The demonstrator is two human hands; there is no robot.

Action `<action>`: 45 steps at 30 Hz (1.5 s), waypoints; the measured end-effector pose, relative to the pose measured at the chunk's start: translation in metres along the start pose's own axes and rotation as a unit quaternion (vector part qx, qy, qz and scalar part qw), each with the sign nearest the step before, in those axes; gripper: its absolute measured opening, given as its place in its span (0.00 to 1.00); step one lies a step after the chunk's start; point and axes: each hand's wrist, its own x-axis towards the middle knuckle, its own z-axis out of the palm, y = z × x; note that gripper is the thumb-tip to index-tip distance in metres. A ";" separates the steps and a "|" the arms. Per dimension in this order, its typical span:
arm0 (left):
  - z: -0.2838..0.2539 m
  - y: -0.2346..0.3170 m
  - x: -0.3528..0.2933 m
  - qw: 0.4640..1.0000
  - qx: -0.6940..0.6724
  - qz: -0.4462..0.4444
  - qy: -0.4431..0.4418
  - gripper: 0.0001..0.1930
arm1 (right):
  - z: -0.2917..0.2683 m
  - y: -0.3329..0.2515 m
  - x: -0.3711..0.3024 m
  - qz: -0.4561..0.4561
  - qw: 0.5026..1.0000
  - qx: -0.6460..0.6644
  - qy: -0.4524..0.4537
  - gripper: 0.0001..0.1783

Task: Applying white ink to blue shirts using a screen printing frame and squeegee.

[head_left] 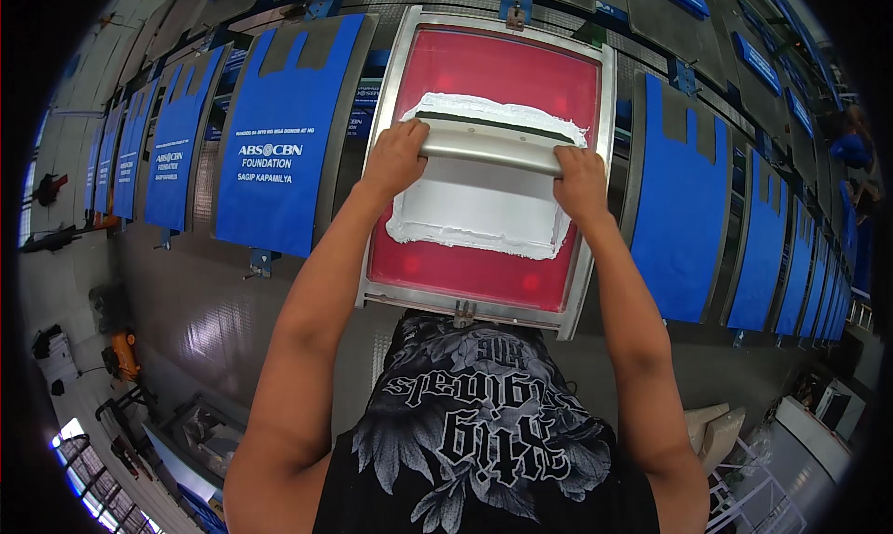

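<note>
The left hand [395, 157] and right hand [580, 180] are clamping their fingers round the squeegee [488, 151], with white ink [470, 240] on the screen [502, 69], leftward bags [270, 208] already printed, rightward bags [682, 208] seemingly awaiting print.

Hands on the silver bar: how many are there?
2. The left hand grips the left end of the silver bar, and the right hand grips its right end, over the red screen. I see no others on it.

White paste [484, 204] partly hidden behind the squeegee [490, 151]
</note>
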 end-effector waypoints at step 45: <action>-0.074 0.037 -0.094 0.958 -0.019 -0.088 -0.274 0.20 | -0.083 -0.082 -0.072 0.098 0.946 0.023 -0.307 0.23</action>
